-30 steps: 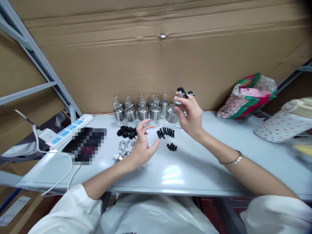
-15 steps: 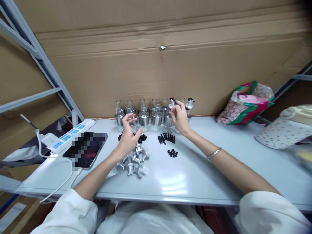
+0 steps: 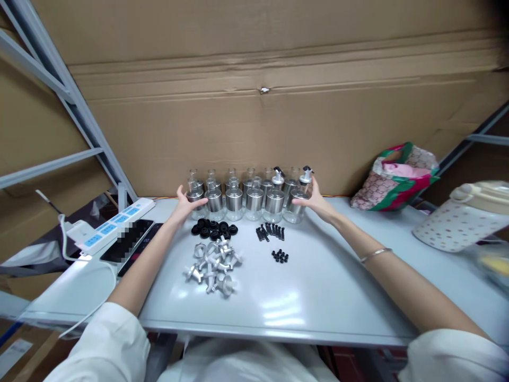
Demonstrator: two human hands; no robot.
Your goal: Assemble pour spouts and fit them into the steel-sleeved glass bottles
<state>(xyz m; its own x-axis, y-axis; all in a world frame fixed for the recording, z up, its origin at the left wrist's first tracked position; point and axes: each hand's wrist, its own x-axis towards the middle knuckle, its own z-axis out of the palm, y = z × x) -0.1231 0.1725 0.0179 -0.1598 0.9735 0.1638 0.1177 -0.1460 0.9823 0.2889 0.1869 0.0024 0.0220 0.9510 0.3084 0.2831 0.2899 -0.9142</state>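
Two rows of glass bottles (image 3: 234, 201) with metal sleeves stand upright at the back of the table. My left hand (image 3: 186, 206) curves round the leftmost front bottle (image 3: 196, 195), thumb across its front. At the other end, my right hand (image 3: 318, 202) grips the rightmost front bottle (image 3: 294, 208), topped by a silver spout with a black lever (image 3: 306, 174). Another fitted spout (image 3: 278, 176) sits on the front bottle beside it. Black round stoppers (image 3: 214, 231), silver spout pieces (image 3: 217, 262), black levers (image 3: 271, 232) and small black caps (image 3: 280, 256) lie in front.
A power strip (image 3: 115, 225) and two phones (image 3: 131, 241) lie at the left, with a white cable (image 3: 111, 281). To the right are a patterned bag (image 3: 374, 188) and a dotted jug (image 3: 449, 225). Cardboard (image 3: 254, 127) rises behind the bottles; a metal frame (image 3: 85, 116) stands left.
My left hand has moved left from above the stoppers to the leftmost bottle. My right hand has left the spout on the neighbouring bottle and moved right to the end bottle.
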